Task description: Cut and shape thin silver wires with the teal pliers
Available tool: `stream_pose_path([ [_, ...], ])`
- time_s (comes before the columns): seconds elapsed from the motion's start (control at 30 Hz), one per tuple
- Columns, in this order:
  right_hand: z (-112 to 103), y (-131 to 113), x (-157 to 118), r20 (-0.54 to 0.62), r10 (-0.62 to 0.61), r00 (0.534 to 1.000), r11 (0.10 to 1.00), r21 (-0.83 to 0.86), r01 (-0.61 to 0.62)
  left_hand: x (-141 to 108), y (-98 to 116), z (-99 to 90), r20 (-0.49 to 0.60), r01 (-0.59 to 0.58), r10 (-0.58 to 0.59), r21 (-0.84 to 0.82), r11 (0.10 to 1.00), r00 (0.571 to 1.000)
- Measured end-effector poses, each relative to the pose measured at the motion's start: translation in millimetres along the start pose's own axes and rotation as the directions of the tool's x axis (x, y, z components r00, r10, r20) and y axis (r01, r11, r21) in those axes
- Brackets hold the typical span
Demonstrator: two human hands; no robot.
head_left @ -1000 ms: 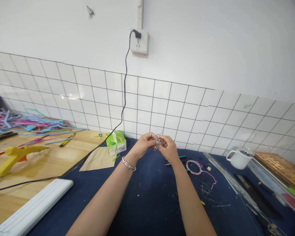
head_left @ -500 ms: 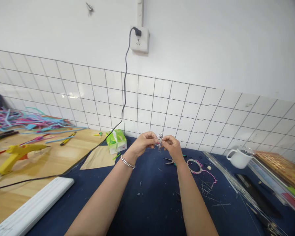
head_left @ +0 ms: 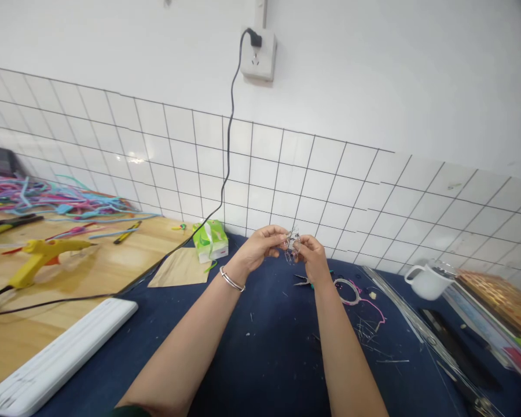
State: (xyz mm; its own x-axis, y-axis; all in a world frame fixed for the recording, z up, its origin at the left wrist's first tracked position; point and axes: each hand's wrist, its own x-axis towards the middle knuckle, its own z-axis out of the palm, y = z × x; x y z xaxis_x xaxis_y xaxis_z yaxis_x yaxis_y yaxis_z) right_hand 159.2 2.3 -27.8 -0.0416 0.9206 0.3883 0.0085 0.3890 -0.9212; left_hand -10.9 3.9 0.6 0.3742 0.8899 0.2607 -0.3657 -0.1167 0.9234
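A small tangled piece of silvery wire [head_left: 292,245] is held up above the blue cloth [head_left: 264,324], near the tiled wall. My left hand [head_left: 263,248], with a silver bangle [head_left: 231,278] at its wrist, pinches the wire piece from the left. From the right, the fingers of my right hand [head_left: 311,255] are closed on the same piece. Pliers [head_left: 303,282] lie on the cloth, partly covered by my right arm. Beside that arm is a pale ring [head_left: 348,291] with a pink strand.
On the left are a yellow glue gun [head_left: 47,258], coloured strands [head_left: 69,202], a white power strip [head_left: 65,353] and a green tissue pack [head_left: 211,240]. On the right are a white mug [head_left: 429,280], long wires [head_left: 395,304] and stacked boards [head_left: 495,295].
The camera view has shifted slightly. Both hands remain on the wire piece, which shows from a different angle and looks more spread out.
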Motion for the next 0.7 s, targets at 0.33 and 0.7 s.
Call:
stream_pose_path([
  [0.33, -58, -2, 4, -0.003, 0.218, 0.976, 0.905, -0.373, -0.204, 6, -4, -19.7, -0.051, -0.052, 0.062, 0.187, 0.981, 0.997],
  [0.7, -65, -28, 44, 0.114, 0.466, 0.877, 0.747, -0.583, -0.321, 15, -10, -44.0, 0.034, -0.123, 0.119, 0.361, 0.924, 0.992],
])
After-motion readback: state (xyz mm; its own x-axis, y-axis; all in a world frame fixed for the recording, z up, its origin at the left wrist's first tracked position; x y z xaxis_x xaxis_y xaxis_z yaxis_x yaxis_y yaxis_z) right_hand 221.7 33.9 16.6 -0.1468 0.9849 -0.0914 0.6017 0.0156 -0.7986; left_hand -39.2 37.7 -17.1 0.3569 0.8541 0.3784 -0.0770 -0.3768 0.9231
